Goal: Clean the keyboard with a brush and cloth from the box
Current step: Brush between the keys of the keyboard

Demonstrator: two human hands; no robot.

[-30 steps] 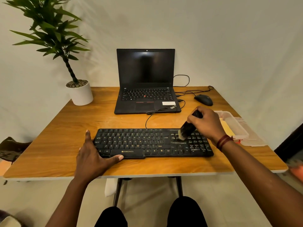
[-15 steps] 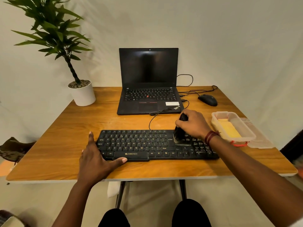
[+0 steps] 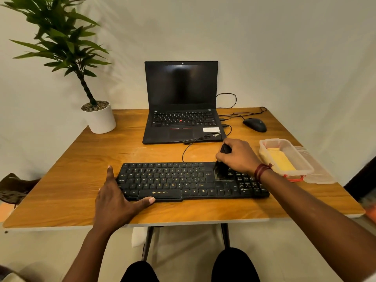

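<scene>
While right hand [image 3: 239,157] grips brush [image 3: 220,170] — handle mostly hidden, left hand [image 3: 116,198] spread flat against keyboard [image 3: 173,180] edge

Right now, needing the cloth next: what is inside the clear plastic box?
A flat yellow cloth lies inside the open clear plastic box. Anything under the cloth is covered and cannot be seen.

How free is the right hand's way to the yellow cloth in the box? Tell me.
Likely yes: the box stands open beside the right hand, cloth uncovered, though that hand holds the brush.
</scene>
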